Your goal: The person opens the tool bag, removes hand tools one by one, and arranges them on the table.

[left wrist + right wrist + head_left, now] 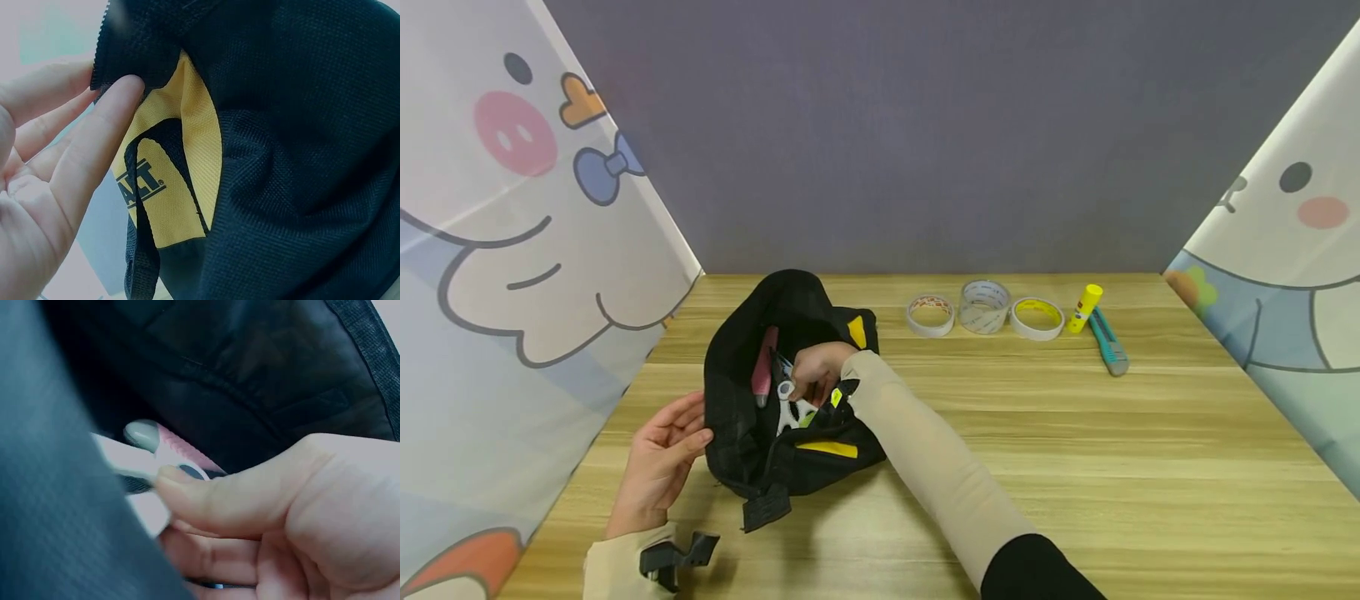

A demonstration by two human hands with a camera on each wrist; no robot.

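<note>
A black fabric tool bag (737, 450) with yellow patches stands with its mouth wide on the left of the table. My left hand (662, 454) pinches its left rim between thumb and fingers; in the left wrist view the thumb lies over the zipper edge (95, 56). My right hand (820, 371) reaches inside the bag. Its thumb and fingers pinch a white-handled tool (128, 456), whose far end the bag wall hides. Beside that tool lies a pink-handled tool (763, 371) with a grey end, along the bag's inner left side.
Along the table's back stand a narrow white tape roll (930, 328), a wide clear tape roll (983, 321) and a tape roll with a yellow core (1037, 332). Right of them are a yellow glue stick (1085, 308) and a teal utility knife (1108, 342). A grey panel (925, 142) rises behind.
</note>
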